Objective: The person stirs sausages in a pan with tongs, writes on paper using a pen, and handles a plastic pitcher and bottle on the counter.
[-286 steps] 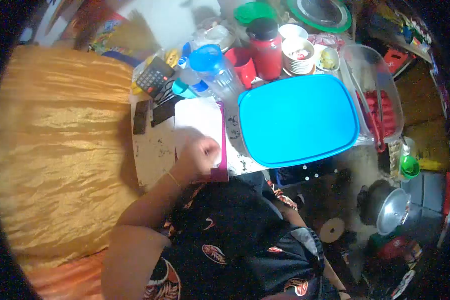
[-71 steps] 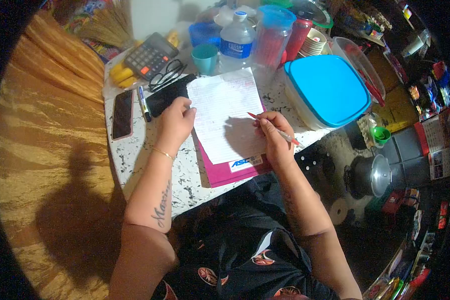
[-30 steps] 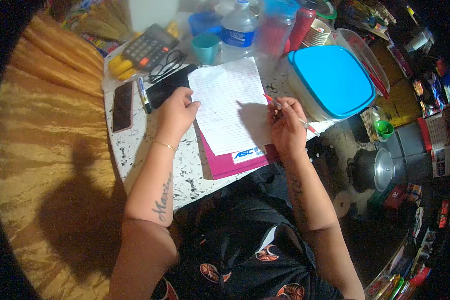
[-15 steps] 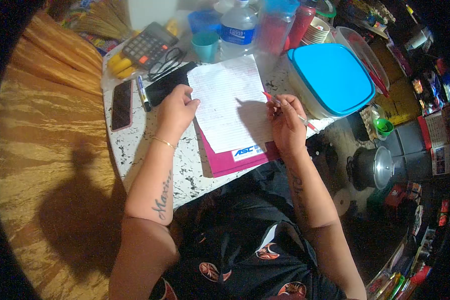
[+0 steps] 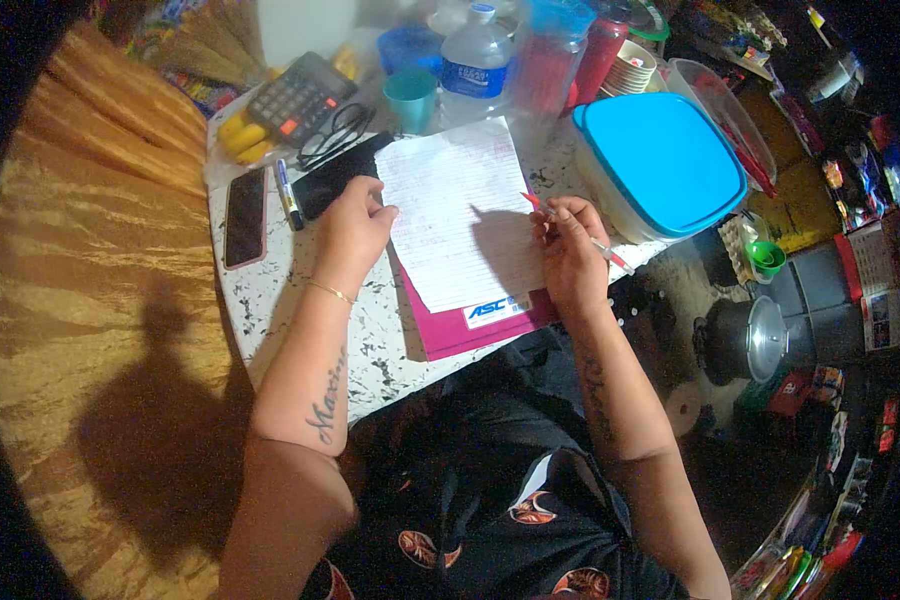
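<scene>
A red and white pen (image 5: 618, 262) is gripped in my right hand (image 5: 576, 255), its red tip pointing up and left over the lined sheet of paper (image 5: 450, 215). Handwriting covers much of the sheet, which lies on a magenta folder (image 5: 450, 338) with an ASC label. My left hand (image 5: 355, 228) is curled at the sheet's left edge, thumb tip against the paper. Whether its fingers pinch anything is hidden. Just behind that hand lies a flat black object (image 5: 335, 178), and beside it a marker (image 5: 289, 195).
A phone (image 5: 246, 217) lies on the table's left side. Behind are a calculator (image 5: 302, 98), bananas (image 5: 242, 136), eyeglasses (image 5: 340, 128), a teal cup (image 5: 411, 100) and a water bottle (image 5: 476, 65). A blue-lidded container (image 5: 660, 160) stands right. A pot (image 5: 760, 340) is lower right.
The whole view has shifted slightly downward. Both hands keep nearly the same pose, with the pen still in my right hand over the paper.
</scene>
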{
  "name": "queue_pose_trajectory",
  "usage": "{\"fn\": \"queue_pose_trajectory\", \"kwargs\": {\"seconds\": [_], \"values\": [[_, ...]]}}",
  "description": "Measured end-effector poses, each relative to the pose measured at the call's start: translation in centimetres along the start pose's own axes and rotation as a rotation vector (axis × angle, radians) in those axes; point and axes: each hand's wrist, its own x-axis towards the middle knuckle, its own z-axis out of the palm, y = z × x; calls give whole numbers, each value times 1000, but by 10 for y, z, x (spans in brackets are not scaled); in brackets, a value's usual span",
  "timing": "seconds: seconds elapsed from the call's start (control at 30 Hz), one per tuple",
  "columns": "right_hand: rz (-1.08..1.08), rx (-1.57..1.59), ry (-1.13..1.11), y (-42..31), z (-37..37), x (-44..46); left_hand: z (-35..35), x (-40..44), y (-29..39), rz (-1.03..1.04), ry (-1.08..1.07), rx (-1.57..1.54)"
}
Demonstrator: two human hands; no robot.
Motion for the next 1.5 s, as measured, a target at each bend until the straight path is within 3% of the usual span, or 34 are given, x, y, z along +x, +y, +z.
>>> {"fn": "queue_pose_trajectory", "kwargs": {"seconds": [0.27,0.57,0.77,1.27,1.37,1.5], "values": [[13,-334,-21,2,5,-6,9,3,-7,-11,134,-201],[8,-354,-19,0,7,-8,20,7,-20,34,163,-246],[-4,-307,-35,2,5,-5,20,7,-16,-55,124,-524],[-7,-325,-15,2,8,-5,9,-4,10,-52,97,-379],[-6,-301,-29,3,7,-5,19,-1,-1,-2,169,-374],[17,-319,-23,0,9,-8,12,-4,8,30,194,-198]]}}
